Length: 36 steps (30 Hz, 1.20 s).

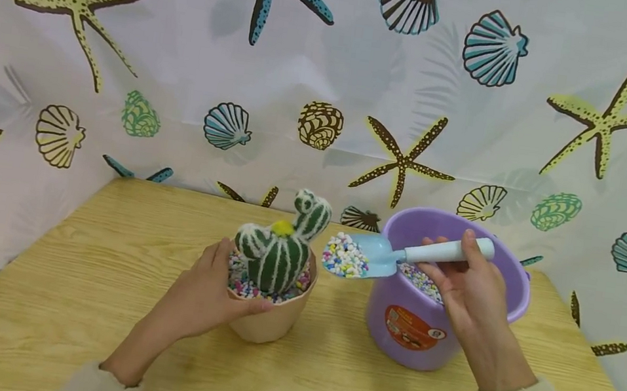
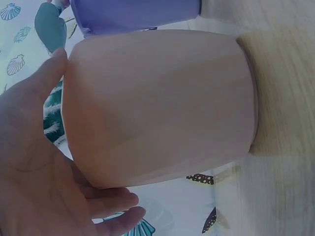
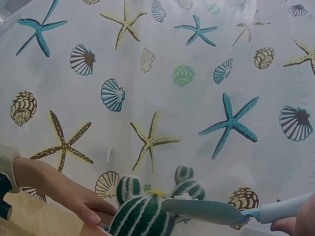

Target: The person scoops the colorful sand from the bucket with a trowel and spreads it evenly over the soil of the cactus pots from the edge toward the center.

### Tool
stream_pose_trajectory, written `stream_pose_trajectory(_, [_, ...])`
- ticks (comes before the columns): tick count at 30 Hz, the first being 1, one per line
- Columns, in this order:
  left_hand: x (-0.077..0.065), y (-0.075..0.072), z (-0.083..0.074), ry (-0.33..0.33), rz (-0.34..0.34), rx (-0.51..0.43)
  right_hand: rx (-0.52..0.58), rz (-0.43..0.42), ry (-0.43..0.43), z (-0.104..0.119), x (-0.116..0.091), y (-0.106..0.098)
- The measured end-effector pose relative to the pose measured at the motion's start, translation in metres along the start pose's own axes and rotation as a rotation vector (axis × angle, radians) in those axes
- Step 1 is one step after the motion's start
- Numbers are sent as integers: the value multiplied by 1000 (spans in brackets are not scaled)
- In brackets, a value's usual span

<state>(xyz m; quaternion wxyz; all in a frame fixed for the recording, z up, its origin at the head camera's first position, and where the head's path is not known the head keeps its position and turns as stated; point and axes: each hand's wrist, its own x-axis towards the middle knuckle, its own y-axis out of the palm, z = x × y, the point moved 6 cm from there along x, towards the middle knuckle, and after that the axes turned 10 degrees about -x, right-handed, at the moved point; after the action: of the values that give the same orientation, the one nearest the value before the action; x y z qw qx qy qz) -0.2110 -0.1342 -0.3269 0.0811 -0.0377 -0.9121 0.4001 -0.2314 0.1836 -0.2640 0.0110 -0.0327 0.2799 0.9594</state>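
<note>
My right hand [image 1: 471, 285] grips the white handle of a light blue toy shovel [image 1: 379, 257]. Its blade carries a heap of small colourful pebbles [image 1: 346, 256] and hangs between the pot and the bucket. In the right wrist view the shovel [image 3: 206, 210] is seen side-on in front of the cactus. With thumb and fingers around its left side and rim, my left hand [image 1: 205, 293] holds a beige flowerpot [image 1: 267, 321]. A knitted green-and-white cactus [image 1: 277, 263] with a yellow flower stands in that pot, amid colourful pebbles. The pot wall [image 2: 162, 108] fills the left wrist view.
A purple bucket [image 1: 409, 327] with an orange label stands on the right of the wooden table [image 1: 70, 282], holding more pebbles [image 1: 421, 282]. My right hand is over its near rim. Behind and beside the table hangs a white cloth [image 1: 187, 73] printed with starfish and shells.
</note>
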Motion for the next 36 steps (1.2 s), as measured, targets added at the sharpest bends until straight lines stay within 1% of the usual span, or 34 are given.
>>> stream_pose_trajectory(2, [1, 0, 2, -13, 25, -18, 1, 2, 6, 0, 2, 3])
stream_pose_trajectory(4, [1, 0, 4, -24, 31, -17, -1, -2, 12, 0, 5, 5])
stream_pose_trajectory(9, [1, -2, 3, -17, 8, 1, -21, -29, 26, 1, 13, 7])
stream_pose_trajectory(17, [0, -2, 0, -8, -4, 30, -54, -52, 41, -2, 22, 9])
stream_pose_trajectory(22, [1, -1, -1, 1, -9, 35, -71, -50, 43, -4, 26, 12])
stream_pose_trajectory(26, [1, -1, -2, 2, -10, 31, -57, -50, 44, -6, 27, 15])
stream_pose_trajectory(29, [0, 0, -2, -11, -2, 30, -76, -49, 39, -7, 28, 18])
stream_pose_trajectory(32, [-2, 0, -2, -22, 1, 30, -117, -50, 30, -7, 28, 21])
stream_pose_trajectory(36, [-3, -1, -2, -23, -11, 28, -173, -51, 19, -9, 28, 26])
